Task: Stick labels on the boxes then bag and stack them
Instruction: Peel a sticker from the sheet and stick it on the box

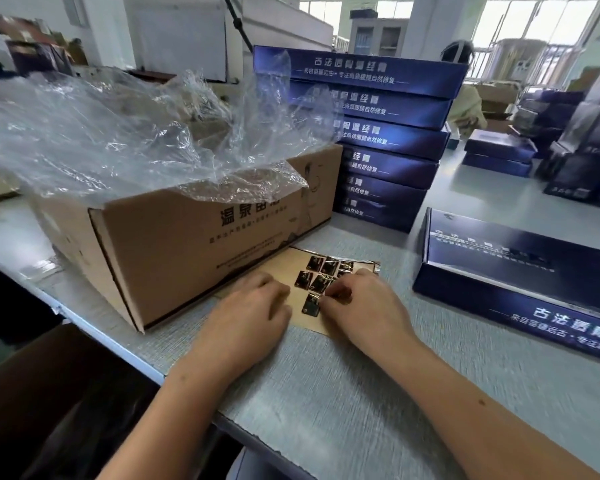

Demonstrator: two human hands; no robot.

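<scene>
The label sheet (pixel 282 265) lies on the bench (pixel 326 393), near side of the carton (pixel 194 251). The left hand (pixel 253 306) rests on it, fingers bent, grip unclear. The right hand (pixel 364 303) has its fingers curled, pinching a label (pixel 311 304) at the sheet's near edge.

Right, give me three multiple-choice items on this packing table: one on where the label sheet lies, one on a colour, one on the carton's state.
1. The label sheet lies: A on a chair; B on the floor; C on the table, beside the cardboard carton.
2. The stacked boxes are: A dark blue; B red; C white.
3. The cardboard carton is: A taped shut; B open, clear plastic spilling out; C flattened.
Answers: C, the sheet lies flat on the grey tabletop at the carton's front; A, their faces are dark blue with white print; B, the clear plastic billows out of its top.
</scene>
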